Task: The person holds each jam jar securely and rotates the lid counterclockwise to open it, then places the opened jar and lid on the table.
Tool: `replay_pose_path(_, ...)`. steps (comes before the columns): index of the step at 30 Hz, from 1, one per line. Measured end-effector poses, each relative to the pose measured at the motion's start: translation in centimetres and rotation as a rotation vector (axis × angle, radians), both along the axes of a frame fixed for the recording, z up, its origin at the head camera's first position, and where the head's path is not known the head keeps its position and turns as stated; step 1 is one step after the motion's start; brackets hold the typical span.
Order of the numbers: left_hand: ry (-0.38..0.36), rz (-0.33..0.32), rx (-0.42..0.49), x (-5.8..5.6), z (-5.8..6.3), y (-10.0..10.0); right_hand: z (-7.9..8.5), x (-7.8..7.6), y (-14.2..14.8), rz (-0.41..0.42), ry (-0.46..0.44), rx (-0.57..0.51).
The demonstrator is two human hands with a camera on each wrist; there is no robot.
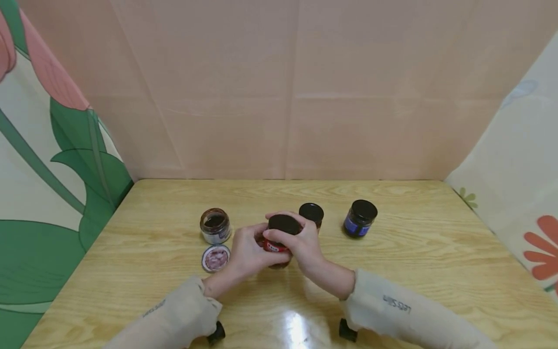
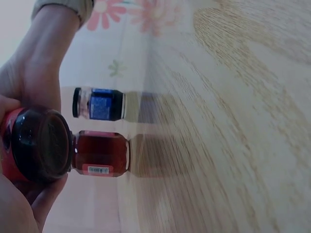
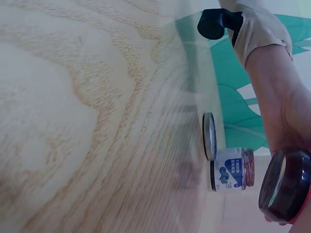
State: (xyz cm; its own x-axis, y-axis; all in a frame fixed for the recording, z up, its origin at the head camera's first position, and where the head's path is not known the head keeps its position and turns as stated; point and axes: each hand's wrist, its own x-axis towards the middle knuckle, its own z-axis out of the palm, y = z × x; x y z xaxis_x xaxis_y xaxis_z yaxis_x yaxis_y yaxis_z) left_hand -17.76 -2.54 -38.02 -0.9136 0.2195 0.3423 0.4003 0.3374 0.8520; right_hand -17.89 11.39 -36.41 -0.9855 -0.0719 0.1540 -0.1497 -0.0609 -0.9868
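Note:
Both hands meet on a red-labelled glass jar [image 1: 275, 246] with a black lid [image 1: 284, 223], held over the middle of the table. My left hand [image 1: 249, 251] grips the jar's body, while my right hand [image 1: 307, 245] has its fingers and thumb curled round the lid. The left wrist view shows the jar's dark base [image 2: 47, 143] raised off the table. Just behind the right hand stands a second jar with a black lid [image 1: 311, 211]; its red body [image 2: 101, 154] shows in the left wrist view.
Left of the hands stands an open jar [image 1: 215, 227] with dark contents and a blue-and-white label. Its stained lid [image 1: 215, 258] lies flat in front of it. A blue-labelled jar [image 1: 359, 219] with a black lid is at the right. A pinkish sheet [image 1: 287, 97] hangs behind the table.

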Motion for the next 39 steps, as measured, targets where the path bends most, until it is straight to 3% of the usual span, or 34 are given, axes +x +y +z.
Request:
replay_pose_path(4, -0.048, -0.079, 0.045, -0.1, 0.0, -0.4, 0.0, 0.1, 0.3, 0.076, 0.026, -0.007)
replay_pose_path(11, -0.141, -0.300, 0.081, -0.2, 0.0, -1.3, -0.1, -0.2, 1.3, 0.400, 0.121, -0.062)
replay_pose_path(14, -0.116, -0.313, 0.060, -0.2, 0.0, -1.4, -0.2, -0.2, 1.6, 0.480, 0.144, -0.057)
replay_pose_path(20, -0.075, -0.302, 0.023, -0.3, 0.0, -1.5, -0.4, -0.5, 2.2, 0.560, 0.212, -0.003)
replay_pose_path(26, -0.057, -0.252, -0.003, -0.1, 0.3, -1.4, -0.5, -0.7, 2.5, 0.541, 0.219, 0.054)
replay_pose_path(29, -0.018, -0.190, -0.020, 0.2, 0.4, -1.2, -0.5, -0.6, 2.6, 0.492, 0.215, 0.066)
replay_pose_path(36, 0.024, 0.053, -0.045, 0.7, 0.5, -0.4, 0.0, 0.2, 2.2, 0.227, 0.126, 0.120)
replay_pose_path(39, 0.047, 0.123, -0.074, 0.8, 0.6, -0.2, 0.4, 0.6, 2.0, 0.161, 0.069, 0.134)
